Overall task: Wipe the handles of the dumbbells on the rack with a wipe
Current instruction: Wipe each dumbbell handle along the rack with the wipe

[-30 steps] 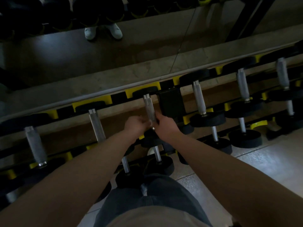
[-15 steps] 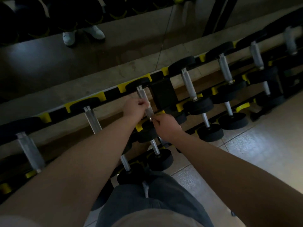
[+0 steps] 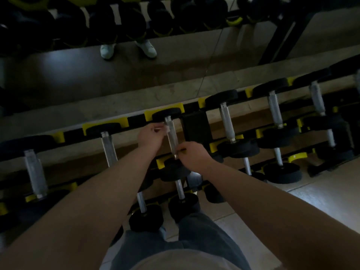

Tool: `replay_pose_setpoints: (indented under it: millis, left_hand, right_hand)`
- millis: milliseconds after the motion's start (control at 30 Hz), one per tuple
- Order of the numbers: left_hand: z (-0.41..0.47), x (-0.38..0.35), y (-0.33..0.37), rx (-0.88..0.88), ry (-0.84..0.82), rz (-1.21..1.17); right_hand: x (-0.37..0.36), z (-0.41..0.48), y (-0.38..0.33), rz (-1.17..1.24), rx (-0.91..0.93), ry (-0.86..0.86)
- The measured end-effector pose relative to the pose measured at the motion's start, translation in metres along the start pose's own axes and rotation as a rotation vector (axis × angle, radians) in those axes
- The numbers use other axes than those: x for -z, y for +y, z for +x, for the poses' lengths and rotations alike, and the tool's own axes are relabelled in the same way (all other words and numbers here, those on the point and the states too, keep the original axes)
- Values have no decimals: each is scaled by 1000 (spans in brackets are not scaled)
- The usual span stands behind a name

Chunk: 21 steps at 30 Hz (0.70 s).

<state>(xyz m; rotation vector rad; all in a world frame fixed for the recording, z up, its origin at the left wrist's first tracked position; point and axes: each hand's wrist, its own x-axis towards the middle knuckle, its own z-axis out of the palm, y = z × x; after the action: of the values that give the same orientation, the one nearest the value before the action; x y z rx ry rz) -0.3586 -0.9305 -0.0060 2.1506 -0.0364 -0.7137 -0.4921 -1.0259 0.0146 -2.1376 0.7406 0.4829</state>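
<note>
A black and yellow dumbbell rack (image 3: 134,120) runs across the view, holding dumbbells with silver knurled handles. Both hands are at the handle (image 3: 172,137) of the middle dumbbell on the top row. My left hand (image 3: 149,136) is beside the handle's upper part and pinches a small pale wipe (image 3: 163,129) against it. My right hand (image 3: 191,153) is at the handle's lower end, fingers curled, touching the metal just above the near black weight (image 3: 175,170). The scene is dim and slightly blurred.
Neighbouring dumbbell handles lie left (image 3: 109,148) and right (image 3: 227,122) on the same row, with smaller dumbbells (image 3: 182,199) on the lower row by my knees. A mirror behind the rack reflects white shoes (image 3: 127,48). Tiled floor (image 3: 321,199) opens to the right.
My left hand has moved up the handle toward the far weight with the wipe. My right hand has dropped to the handle's lower end, so more bare handle shows between them.
</note>
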Motion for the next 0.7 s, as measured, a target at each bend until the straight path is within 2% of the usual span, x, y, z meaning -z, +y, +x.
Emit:
replay_pose_setpoints:
  millis: [167, 300, 433, 567, 633, 700]
  left_hand:
    - [-18, -18, -25, 38, -66, 148]
    - [-36, -21, -47, 14, -234, 333]
    - [-24, -26, -40, 75, -128, 262]
    - [-1, -22, -15, 126, 13, -85]
    - [8, -20, -7, 100, 41, -86]
    - [7, -19, -9, 111, -3, 8]
  right_hand:
    - [23, 17, 14, -39, -7, -116]
    - [30, 23, 22, -110, 8, -184]
    - [35, 27, 22, -113, 41, -225]
    - [44, 30, 17, -19, 53, -197]
    - [49, 31, 16, 16, 46, -182]
    - [51, 33, 18, 21, 34, -182]
